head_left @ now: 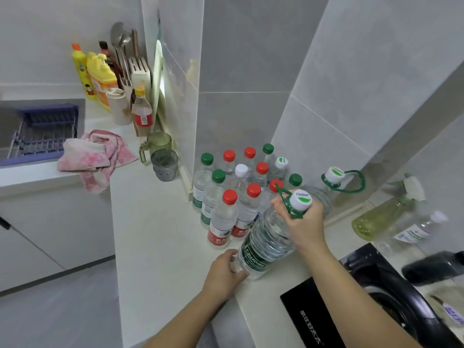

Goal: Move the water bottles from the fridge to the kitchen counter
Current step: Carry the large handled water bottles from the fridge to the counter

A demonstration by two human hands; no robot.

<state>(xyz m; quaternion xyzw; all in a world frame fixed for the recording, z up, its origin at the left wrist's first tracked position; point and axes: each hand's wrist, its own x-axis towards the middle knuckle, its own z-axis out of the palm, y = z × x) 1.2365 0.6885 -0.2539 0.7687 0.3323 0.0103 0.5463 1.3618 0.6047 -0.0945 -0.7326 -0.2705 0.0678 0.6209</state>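
A large clear water bottle (267, 241) with a green label, white cap and green carry loop leans tilted over the white counter (160, 234). My right hand (302, 218) grips its neck just below the cap. My left hand (226, 271) holds its base near the counter's front edge. Behind it stand several small water bottles (233, 194) with red, green and white caps, packed in the corner. A second large bottle (326, 189) with a green loop stands to their right against the wall.
Two glass cups (163, 159) and a pink cloth (95, 159) lie left on the counter, with detergents and a utensil holder (133, 71) behind. A sink with a purple rack (42, 131) is far left. A black stove (376, 297) and oil bottles (386, 217) sit right.
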